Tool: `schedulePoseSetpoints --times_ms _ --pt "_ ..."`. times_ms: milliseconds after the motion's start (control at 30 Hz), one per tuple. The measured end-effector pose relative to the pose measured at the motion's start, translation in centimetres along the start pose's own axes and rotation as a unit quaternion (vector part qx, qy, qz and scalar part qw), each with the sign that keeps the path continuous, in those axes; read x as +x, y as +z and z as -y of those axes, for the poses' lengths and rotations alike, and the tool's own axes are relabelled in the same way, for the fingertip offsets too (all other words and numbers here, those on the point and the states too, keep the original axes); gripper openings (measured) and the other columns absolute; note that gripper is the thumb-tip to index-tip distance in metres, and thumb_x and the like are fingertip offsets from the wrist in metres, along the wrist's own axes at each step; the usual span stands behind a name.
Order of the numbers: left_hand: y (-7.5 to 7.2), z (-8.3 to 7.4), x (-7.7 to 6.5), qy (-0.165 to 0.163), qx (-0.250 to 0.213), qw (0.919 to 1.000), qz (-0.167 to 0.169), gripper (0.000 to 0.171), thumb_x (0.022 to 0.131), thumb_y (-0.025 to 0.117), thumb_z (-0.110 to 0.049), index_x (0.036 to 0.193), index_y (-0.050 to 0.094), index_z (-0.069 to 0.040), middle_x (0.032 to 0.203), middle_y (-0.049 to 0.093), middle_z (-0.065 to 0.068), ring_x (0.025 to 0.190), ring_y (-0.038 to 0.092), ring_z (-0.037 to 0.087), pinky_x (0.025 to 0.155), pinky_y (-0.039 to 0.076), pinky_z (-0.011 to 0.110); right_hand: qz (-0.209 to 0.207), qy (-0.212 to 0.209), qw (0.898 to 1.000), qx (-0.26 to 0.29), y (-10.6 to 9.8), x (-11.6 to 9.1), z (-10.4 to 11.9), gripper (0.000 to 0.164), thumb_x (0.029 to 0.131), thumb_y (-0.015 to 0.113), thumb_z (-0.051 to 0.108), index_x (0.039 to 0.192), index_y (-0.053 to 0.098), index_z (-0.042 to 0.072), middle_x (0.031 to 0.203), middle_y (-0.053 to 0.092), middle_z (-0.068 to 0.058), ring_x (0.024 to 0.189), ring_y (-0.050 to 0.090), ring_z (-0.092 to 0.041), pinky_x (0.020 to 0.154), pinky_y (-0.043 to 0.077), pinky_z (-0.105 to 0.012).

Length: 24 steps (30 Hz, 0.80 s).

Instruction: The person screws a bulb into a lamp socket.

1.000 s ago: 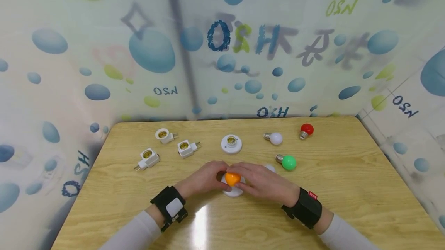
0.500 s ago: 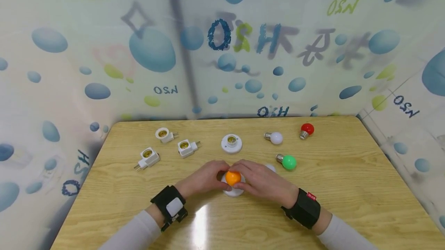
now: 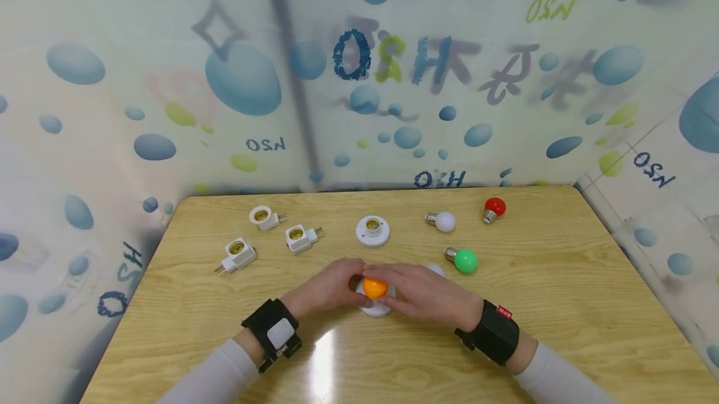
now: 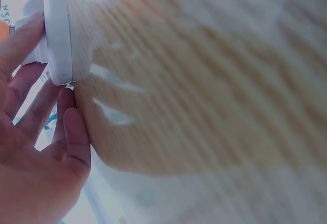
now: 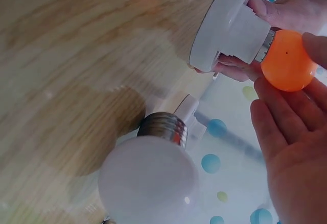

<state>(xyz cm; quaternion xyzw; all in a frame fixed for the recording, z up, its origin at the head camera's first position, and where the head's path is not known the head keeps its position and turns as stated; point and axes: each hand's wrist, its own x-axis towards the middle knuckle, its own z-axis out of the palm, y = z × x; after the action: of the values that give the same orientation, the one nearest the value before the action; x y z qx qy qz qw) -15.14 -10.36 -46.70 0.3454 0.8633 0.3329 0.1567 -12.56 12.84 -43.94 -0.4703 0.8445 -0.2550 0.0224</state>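
My left hand (image 3: 334, 288) grips the round white lamp holder (image 4: 59, 35) by its sides, thumb and fingers around the raised socket. An orange bulb (image 5: 288, 60) stands upright in that socket, and part of its metal screw cap shows above the rim in the right wrist view. My right hand (image 3: 418, 291) holds the bulb's globe between thumb and fingers. Only an orange sliver of the bulb is visible in the left wrist view. Just beyond the right hand lies a white bulb (image 5: 148, 180), mostly hidden in the head view.
Three white plug-in sockets (image 3: 300, 239) lie at the left of the wooden table (image 3: 185, 335). Another round lamp holder (image 3: 373, 231) stands farther back. At the right are a second white bulb (image 3: 445, 221), a green bulb (image 3: 465, 260) and a red bulb (image 3: 495, 207).
My right fingers shift slightly around the orange bulb, drawing back and then reaching over its top again. The left hand and the lamp holder keep their place.
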Motion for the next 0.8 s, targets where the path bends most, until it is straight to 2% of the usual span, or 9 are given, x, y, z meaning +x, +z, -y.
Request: schedulePoseSetpoints --times_ms 233,433,633,700,800 --pt "0.0 -0.2 0.0 0.007 0.008 0.9999 -0.004 0.036 0.077 0.079 -0.033 0.108 0.067 -0.019 0.098 0.062 -0.014 0.088 0.054 0.008 0.082 0.045 0.027 -0.022 -0.022 0.999 -0.028 0.2 -0.1 -0.1 0.043 0.096 0.058 0.030 0.134 0.055 0.009 0.133 0.058 -0.002 0.118 0.055 -0.013 0.096 0.046 -0.030" --pt "-0.1 -0.4 0.1 0.015 0.010 0.9998 -0.008 0.033 0.077 0.079 -0.032 0.105 0.067 -0.019 0.095 0.061 -0.014 0.085 0.054 0.009 0.078 0.045 0.026 -0.040 0.006 0.998 -0.057 0.3 0.1 0.3 0.043 0.093 0.061 0.037 0.128 0.058 0.013 0.125 0.062 0.001 0.111 0.058 -0.011 0.093 0.047 -0.030" --pt "-0.2 -0.4 0.1 0.022 0.011 0.9997 -0.011 0.032 0.077 0.079 -0.028 0.104 0.067 -0.016 0.095 0.062 -0.013 0.086 0.054 0.009 0.081 0.045 0.026 -0.058 0.037 0.994 -0.083 0.6 0.4 0.9 0.043 0.087 0.065 0.044 0.121 0.061 0.017 0.114 0.064 0.006 0.099 0.059 -0.007 0.087 0.050 -0.027" --pt "-0.2 -0.5 0.0 0.022 0.010 0.9996 -0.010 0.032 0.077 0.079 -0.028 0.104 0.068 -0.016 0.095 0.062 -0.012 0.087 0.055 0.009 0.083 0.045 0.026 -0.058 0.041 0.995 -0.076 0.7 0.4 1.0 0.044 0.087 0.064 0.046 0.120 0.060 0.017 0.112 0.064 0.006 0.096 0.058 -0.006 0.085 0.050 -0.027" --pt "-0.2 -0.5 0.0 0.023 0.011 0.9996 -0.010 0.033 0.077 0.079 -0.028 0.105 0.068 -0.015 0.096 0.063 -0.012 0.088 0.055 0.009 0.083 0.046 0.026 -0.054 0.044 0.997 -0.042 0.7 0.4 0.9 0.054 0.085 0.065 0.049 0.127 0.055 0.016 0.119 0.060 0.005 0.099 0.056 -0.005 0.086 0.050 -0.027"
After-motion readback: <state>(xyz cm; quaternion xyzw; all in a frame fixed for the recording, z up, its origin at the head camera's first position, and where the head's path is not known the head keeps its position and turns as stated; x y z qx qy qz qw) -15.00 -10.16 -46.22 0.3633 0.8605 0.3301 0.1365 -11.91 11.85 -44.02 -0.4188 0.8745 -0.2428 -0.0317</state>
